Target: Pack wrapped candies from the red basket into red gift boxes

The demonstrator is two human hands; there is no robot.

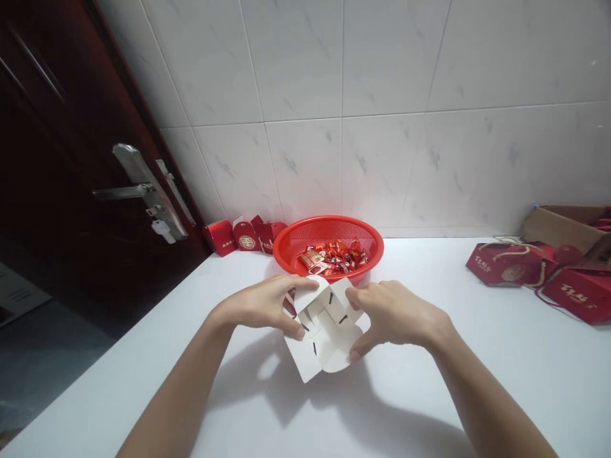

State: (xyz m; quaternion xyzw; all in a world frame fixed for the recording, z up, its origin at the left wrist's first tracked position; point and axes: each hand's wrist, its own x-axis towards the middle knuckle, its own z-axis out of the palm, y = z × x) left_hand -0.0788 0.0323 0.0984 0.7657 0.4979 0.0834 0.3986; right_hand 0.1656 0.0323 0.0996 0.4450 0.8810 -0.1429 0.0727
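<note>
My left hand and right hand both pinch the open white-lined card box | risk: uneven squeezing creases its flaps

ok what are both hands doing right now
Left hand: holding the open box by its left side.
Right hand: holding the same box by its right side.

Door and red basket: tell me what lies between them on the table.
A row of small red boxes stands between the door and the red basket, along the tiled wall; the head view shows it.
</note>
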